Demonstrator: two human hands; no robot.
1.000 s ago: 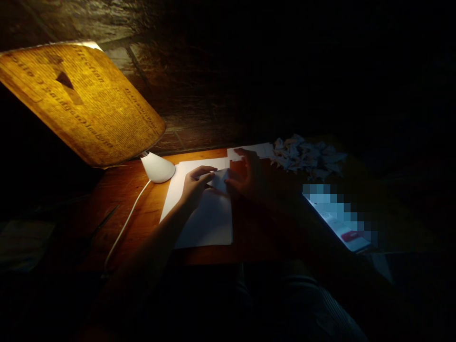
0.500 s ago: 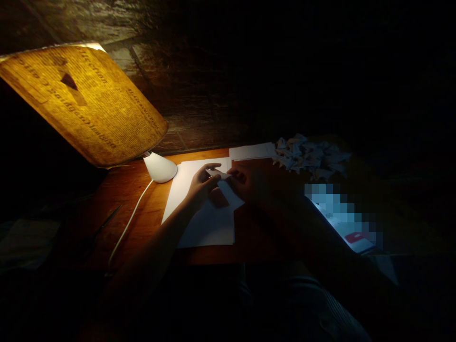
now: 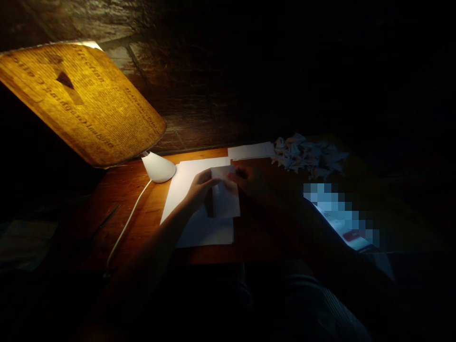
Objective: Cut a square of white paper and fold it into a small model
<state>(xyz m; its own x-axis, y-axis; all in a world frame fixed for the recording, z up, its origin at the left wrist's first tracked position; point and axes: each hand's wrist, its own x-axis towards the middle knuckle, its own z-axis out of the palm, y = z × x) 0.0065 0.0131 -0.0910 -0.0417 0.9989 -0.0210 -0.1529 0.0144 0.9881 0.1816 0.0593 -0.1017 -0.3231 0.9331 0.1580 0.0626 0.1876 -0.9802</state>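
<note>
Between my two hands is a small rectangular piece of white paper [image 3: 225, 202], its long side running toward me. My left hand [image 3: 200, 189] pinches its left edge, thumb on top. At the upper right edge my right hand [image 3: 247, 179] grips it with curled fingers, much of that hand lost in shadow. Below the held piece lie larger white sheets [image 3: 185, 209], flat on the wooden table [image 3: 131, 194].
A lamp [image 3: 159, 167] with a printed yellow shade stands at the left, its white cord [image 3: 130, 223] trailing forward. Behind are paper strips [image 3: 249, 151] and a heap of folded paper pieces [image 3: 308, 154]. A lit phone [image 3: 342, 218] lies at the right. A brick wall rises behind.
The paper, earlier bent and tilted between my fingers, now hangs flat and straight with its face toward me. My right hand has shifted slightly to the right edge.
</note>
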